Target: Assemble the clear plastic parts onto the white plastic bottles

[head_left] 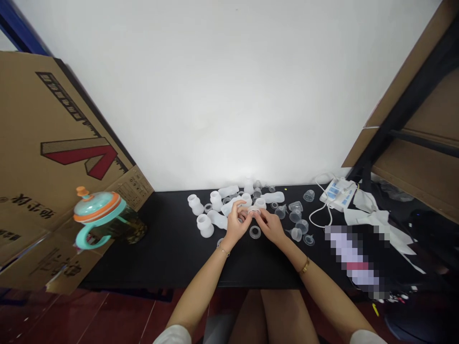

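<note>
My left hand (pixel 237 223) and my right hand (pixel 270 223) meet over the black table, fingertips closed around a small translucent ring-shaped piece (pixel 254 209). Its finer details are too small to make out. Just below the hands lies a loose translucent ring (pixel 255 232). White waisted bottles stand to the left, among them one bottle (pixel 205 225) near the front and another (pixel 195 204) behind it. A white bottle (pixel 273 197) lies on its side beyond my right hand. Clear cups (pixel 295 215) and a clear teat-like piece (pixel 309 240) are scattered to the right.
A clear jug (pixel 124 224) with a turquoise handle and lid stands at left, before a large cardboard box (pixel 46 157). At right are a white power strip (pixel 337 193) with a cable, crumpled white paper (pixel 383 222) and a pixelated area. A white wall (pixel 229 95) rises behind the table.
</note>
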`<state>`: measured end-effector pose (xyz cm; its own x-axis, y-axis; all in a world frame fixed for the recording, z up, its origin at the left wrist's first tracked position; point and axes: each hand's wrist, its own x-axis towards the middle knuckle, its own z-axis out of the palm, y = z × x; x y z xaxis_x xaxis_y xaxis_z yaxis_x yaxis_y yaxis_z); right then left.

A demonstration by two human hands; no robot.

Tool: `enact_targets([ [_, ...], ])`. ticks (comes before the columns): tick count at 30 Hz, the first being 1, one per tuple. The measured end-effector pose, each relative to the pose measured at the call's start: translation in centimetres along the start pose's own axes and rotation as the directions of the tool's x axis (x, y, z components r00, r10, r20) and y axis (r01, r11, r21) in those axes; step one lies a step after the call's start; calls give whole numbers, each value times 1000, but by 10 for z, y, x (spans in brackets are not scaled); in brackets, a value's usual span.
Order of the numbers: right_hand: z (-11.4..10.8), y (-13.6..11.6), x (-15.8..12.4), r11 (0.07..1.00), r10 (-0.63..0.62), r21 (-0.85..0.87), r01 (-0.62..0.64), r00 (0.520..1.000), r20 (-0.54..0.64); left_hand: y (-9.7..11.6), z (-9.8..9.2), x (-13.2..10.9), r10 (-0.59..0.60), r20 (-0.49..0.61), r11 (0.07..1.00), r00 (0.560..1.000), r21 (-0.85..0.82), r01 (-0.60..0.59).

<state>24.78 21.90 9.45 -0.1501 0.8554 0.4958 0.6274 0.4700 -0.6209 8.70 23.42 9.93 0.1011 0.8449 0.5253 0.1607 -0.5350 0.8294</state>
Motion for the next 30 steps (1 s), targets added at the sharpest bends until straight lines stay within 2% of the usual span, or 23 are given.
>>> enact_targets([
  [3,2,2,0,1000,21,-8,-21,1000,4,-2,1,0,32,-39,996,999,90,-28],
  [7,4,5,0,999,35,2,-35,999,7,0,1,0,150,-35,954,988,268,-135],
  [11,3,5,0,1000,29,7,-29,999,23,4,-1,1,204,-19,939,979,287,-190],
  [17,3,3,1,999,25,45,-25,1000,17,5,0,0,212,11,934,977,290,-206],
  [25,1,1,0,994,47,103,-45,999,-18,1,2,0,84,43,943,996,318,-94],
  [30,0,2,0,994,56,99,-55,998,-14,-2,1,1,81,77,938,994,330,-102],
])
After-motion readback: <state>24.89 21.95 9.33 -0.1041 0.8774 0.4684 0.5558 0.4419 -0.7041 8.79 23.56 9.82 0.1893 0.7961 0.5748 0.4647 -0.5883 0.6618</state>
